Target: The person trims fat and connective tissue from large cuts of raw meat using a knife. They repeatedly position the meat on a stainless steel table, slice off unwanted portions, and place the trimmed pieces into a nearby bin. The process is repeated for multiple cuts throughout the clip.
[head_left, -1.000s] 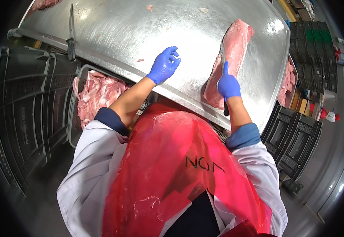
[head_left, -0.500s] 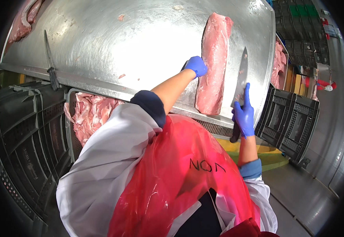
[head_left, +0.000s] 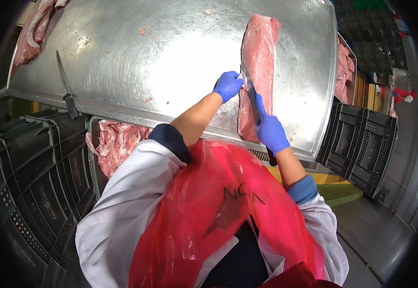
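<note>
A long pale-pink pork loin (head_left: 260,53) lies lengthwise on the metal table. At its left edge my left hand (head_left: 228,86), in a blue glove, is closed in a pinch on the rim of the meat; the fingertips are partly hidden. My right hand (head_left: 272,132), also blue-gloved, is wrapped round a knife (head_left: 250,85) with its index finger stretched along the back of the blade. The blade lies over the loin's left side, its tip close to my left fingers. The dark handle end shows below my right hand.
A second knife (head_left: 64,77) rests at the table's (head_left: 122,62) near left edge. More meat (head_left: 32,36) lies at the far left. Trimmings (head_left: 117,144) fill a crate below the table edge, and meat pieces (head_left: 344,72) sit beyond the right edge. Black crates (head_left: 357,139) stand on both sides.
My right hand has brought the knife leftward from the bare table onto the loin. My left hand has shifted slightly left and pinches at the meat's edge.
</note>
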### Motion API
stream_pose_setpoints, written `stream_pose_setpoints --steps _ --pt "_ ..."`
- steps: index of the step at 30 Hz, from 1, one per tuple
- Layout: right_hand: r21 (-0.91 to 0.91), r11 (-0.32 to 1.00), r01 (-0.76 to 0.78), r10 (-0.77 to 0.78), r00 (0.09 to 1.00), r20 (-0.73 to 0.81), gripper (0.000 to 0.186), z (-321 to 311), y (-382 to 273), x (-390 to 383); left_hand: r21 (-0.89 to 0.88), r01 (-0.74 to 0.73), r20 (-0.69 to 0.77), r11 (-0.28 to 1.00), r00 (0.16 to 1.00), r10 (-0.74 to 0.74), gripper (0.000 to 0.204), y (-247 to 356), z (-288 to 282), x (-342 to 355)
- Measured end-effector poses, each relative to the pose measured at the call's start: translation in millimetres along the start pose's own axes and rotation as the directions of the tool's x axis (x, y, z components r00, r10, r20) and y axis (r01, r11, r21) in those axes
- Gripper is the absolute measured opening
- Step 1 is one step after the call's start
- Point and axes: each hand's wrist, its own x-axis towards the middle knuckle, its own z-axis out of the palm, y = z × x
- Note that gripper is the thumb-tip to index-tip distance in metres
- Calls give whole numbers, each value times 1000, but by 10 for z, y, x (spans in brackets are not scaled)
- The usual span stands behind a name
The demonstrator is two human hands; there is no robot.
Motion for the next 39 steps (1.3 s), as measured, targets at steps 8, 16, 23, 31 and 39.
stream_pose_setpoints --steps 8,16,23,31,39 --pt "23 1000 -1 -2 995 100 86 -47 5 116 -135 -60 -19 989 998 58 14 93 -28 -48" --pt "166 984 63 -68 997 26 82 13 138 301 -310 -200 77 929 969 234 13 236 37 -424" --pt "369 927 74 -150 972 182 82 -83 245 -1166 -480 -435 -36 762 878 478 13 1322 -475 -995" --pt "758 652 15 119 985 -122 83 24 1056 -463 323 -56 -113 945 989 98 13 625 -2330 -2609" --pt "994 52 100 37 994 -102 86 528 1124 -39 926 6 -60 378 989 132 62 -103 -1603 -1980"
